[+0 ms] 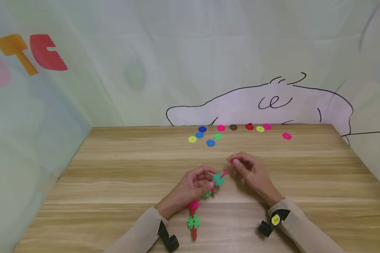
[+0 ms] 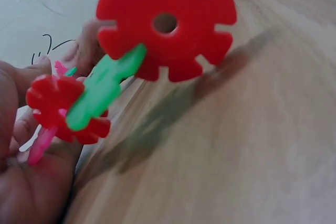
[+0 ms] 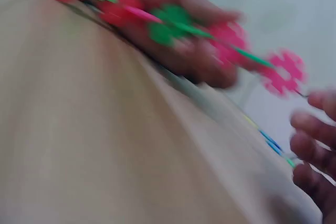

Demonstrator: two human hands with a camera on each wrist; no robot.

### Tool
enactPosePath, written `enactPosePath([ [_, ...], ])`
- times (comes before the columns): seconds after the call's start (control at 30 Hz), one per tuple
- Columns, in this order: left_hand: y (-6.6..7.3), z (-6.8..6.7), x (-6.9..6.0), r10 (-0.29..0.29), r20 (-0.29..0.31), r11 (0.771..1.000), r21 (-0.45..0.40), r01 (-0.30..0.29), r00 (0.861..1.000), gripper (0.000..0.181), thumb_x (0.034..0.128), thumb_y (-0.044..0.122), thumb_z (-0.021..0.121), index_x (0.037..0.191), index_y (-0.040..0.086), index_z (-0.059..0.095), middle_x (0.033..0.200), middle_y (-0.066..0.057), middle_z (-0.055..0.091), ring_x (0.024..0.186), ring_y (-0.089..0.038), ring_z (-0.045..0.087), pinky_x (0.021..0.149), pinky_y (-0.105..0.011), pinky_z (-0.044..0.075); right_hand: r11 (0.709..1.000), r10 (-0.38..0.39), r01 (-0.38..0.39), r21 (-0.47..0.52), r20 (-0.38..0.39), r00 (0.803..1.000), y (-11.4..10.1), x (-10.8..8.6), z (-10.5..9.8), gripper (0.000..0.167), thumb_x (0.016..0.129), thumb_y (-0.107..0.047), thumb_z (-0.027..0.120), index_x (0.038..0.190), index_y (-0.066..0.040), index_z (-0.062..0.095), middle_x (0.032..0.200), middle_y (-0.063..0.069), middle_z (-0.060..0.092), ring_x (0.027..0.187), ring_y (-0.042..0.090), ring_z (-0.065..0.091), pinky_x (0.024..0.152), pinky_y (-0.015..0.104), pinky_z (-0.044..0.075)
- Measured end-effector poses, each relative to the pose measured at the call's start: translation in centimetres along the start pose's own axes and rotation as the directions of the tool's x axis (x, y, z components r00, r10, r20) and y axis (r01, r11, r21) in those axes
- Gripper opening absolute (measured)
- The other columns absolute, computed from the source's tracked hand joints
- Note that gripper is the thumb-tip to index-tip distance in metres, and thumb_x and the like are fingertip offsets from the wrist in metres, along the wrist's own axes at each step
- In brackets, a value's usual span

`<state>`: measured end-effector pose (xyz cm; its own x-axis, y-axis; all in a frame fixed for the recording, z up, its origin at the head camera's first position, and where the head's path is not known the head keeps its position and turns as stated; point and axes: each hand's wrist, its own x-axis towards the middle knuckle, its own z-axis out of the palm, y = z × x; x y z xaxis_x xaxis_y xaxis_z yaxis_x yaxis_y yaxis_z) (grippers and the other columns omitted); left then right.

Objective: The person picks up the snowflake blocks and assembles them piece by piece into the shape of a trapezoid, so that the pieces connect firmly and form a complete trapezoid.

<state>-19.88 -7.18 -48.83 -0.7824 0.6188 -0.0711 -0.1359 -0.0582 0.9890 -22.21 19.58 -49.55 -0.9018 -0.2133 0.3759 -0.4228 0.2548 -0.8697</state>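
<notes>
While left hand [image 1: 193, 184] is gripping the disc chain [image 1: 194, 203], head view lower centre, right hand [image 1: 251, 172] is hovering narrow-fingered by its tip, hold unclear; left wrist, red disc [image 2: 189, 30] looming top; right wrist, pink disc [image 3: 274, 81] showing right, joining seemingly underway, slots next likely needing alignment

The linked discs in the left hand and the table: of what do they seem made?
Linked discs: probably smooth, satin plastic; each has one even colour and cleanly notched edges. Table: wood or wood-look laminate, seemingly matte; streaky grain shows, but not its core.
</notes>
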Motion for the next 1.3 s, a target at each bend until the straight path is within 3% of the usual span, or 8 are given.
enactPosePath([
  [0.1, 0.2, 0.1, 0.0, -0.008, -0.007, 1.000, -0.017, 0.008, 1.000, 0.048, 0.1074, 0.016, 0.067, 0.152, 0.004, 0.053, 0.117, 0.001, 0.066, 0.100, -0.009, 0.074, 0.091, -0.021, 0.060, 0.979, 0.044, -0.085, -0.187, -0.215, 0.976, 1.6, 1.4, -2.7, 0.021, 0.109, -0.004, 0.057, 0.116, 0.002, 0.075, 0.092, 0.020, 0.075, 0.070, 0.006, 0.062, 0.060, 0.017, 0.049],
  [0.2, 0.3, 0.2, 0.1, -0.017, -0.014, 1.000, -0.015, 0.016, 1.000, 0.048, 0.1083, 0.016, 0.065, 0.154, 0.007, 0.052, 0.116, 0.000, 0.066, 0.099, -0.009, 0.073, 0.091, -0.021, 0.058, 0.900, 0.049, -0.214, -0.379, -0.400, 0.915, 3.2, 2.4, -6.2, 0.025, 0.106, -0.003, 0.056, 0.121, 0.002, 0.076, 0.098, 0.022, 0.076, 0.079, 0.014, 0.065, 0.070, 0.018, 0.046],
  [0.27, 0.3, 0.2, 0.1, -0.025, -0.020, 1.000, -0.005, 0.025, 0.999, 0.049, 0.1089, 0.017, 0.064, 0.156, 0.010, 0.052, 0.114, 0.000, 0.067, 0.098, -0.010, 0.073, 0.091, -0.021, 0.057, 0.837, 0.063, -0.297, -0.460, -0.459, 0.886, 4.0, 2.8, -8.7, 0.031, 0.104, -0.003, 0.055, 0.129, 0.003, 0.072, 0.110, 0.028, 0.073, 0.095, 0.030, 0.067, 0.084, 0.031, 0.049],
  [0.4, 0.3, 0.1, 0.2, -0.036, -0.020, 0.999, 0.009, 0.037, 0.999, 0.048, 0.1104, 0.020, 0.060, 0.157, 0.016, 0.053, 0.109, -0.001, 0.070, 0.098, -0.012, 0.071, 0.090, -0.024, 0.056, 0.748, 0.159, -0.412, -0.521, -0.462, 0.873, 5.1, 3.1, -12.5, 0.047, 0.105, -0.010, 0.051, 0.149, 0.008, 0.055, 0.133, 0.043, 0.054, 0.124, 0.059, 0.051, 0.103, 0.067, 0.040],
  [0.6, 0.3, 0.2, 0.3, -0.042, 0.009, 0.999, 0.000, 0.042, 0.999, 0.047, 0.1115, 0.021, 0.056, 0.158, 0.018, 0.053, 0.103, 0.000, 0.072, 0.097, -0.014, 0.069, 0.091, -0.026, 0.055, 0.662, 0.250, -0.455, -0.595, -0.397, 0.883, 5.8, 3.9, -14.5, 0.048, 0.108, -0.018, 0.050, 0.146, 0.010, 0.055, 0.136, 0.050, 0.046, 0.132, 0.063, 0.041, 0.103, 0.073, 0.037],
  [0.83, 0.4, 0.2, 0.1, -0.041, 0.015, 0.999, -0.012, 0.042, 0.999, 0.048, 0.1116, 0.022, 0.055, 0.159, 0.014, 0.052, 0.101, 0.002, 0.072, 0.095, -0.013, 0.068, 0.090, -0.024, 0.055, 0.673, 0.263, -0.479, -0.564, -0.423, 0.867, 5.7, 4.0, -14.1, 0.038, 0.106, -0.019, 0.060, 0.128, 0.012, 0.062, 0.125, 0.041, 0.053, 0.124, 0.057, 0.046, 0.098, 0.065, 0.037],
  [1.07, 0.4, 0.2, 0.0, -0.033, 0.027, 0.999, -0.026, 0.033, 0.999, 0.047, 0.1123, 0.022, 0.054, 0.158, 0.014, 0.052, 0.105, 0.000, 0.072, 0.097, -0.013, 0.070, 0.091, -0.025, 0.056, 0.780, 0.201, -0.424, -0.460, -0.458, 0.866, 5.0, 3.0, -12.9, 0.025, 0.100, -0.018, 0.076, 0.116, 0.001, 0.072, 0.107, 0.027, 0.077, 0.079, 0.012, 0.063, 0.071, 0.020, 0.042],
  [1.3, 0.4, 0.2, 0.0, -0.039, 0.021, 0.999, -0.013, 0.040, 0.999, 0.047, 0.1126, 0.022, 0.053, 0.159, 0.014, 0.052, 0.101, 0.002, 0.072, 0.096, -0.013, 0.069, 0.093, -0.025, 0.055, 0.846, 0.177, -0.353, -0.398, -0.416, 0.892, 3.8, 1.7, -10.2, 0.025, 0.100, -0.022, 0.079, 0.119, -0.006, 0.076, 0.095, 0.022, 0.078, 0.068, -0.006, 0.056, 0.059, 0.015, 0.044],
])
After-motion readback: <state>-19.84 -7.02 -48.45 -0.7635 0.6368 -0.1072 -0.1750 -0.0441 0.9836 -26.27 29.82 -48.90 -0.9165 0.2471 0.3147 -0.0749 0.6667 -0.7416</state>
